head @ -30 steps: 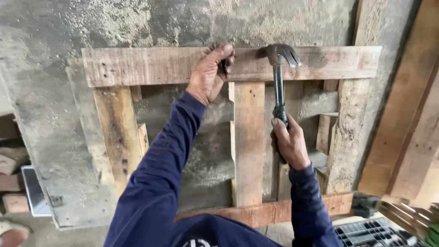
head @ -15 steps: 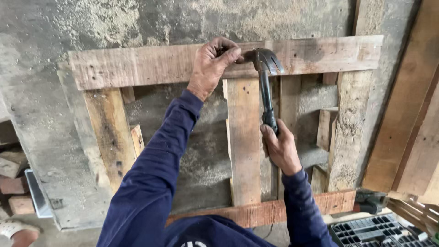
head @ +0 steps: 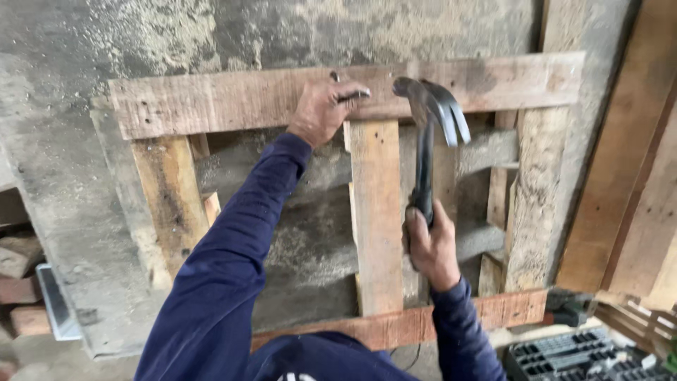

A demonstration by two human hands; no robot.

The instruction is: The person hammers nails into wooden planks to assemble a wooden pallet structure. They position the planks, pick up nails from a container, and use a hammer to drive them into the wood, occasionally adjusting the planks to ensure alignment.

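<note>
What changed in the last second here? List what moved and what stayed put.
The hammer in the right hand swung in to the left hand's fingers half a second ago, then drew back right, its head now clear of them. The left hand stayed pinched at the pallet's top board. Both grips are unchanged.

Long navy-blue sleeves cover both arms down to the wrists, cuffs snug. The left hand [head: 321,109] and right hand [head: 430,243] are bare, no gloves. A white mark, perhaps a print, sits on the shirt's chest.
</note>
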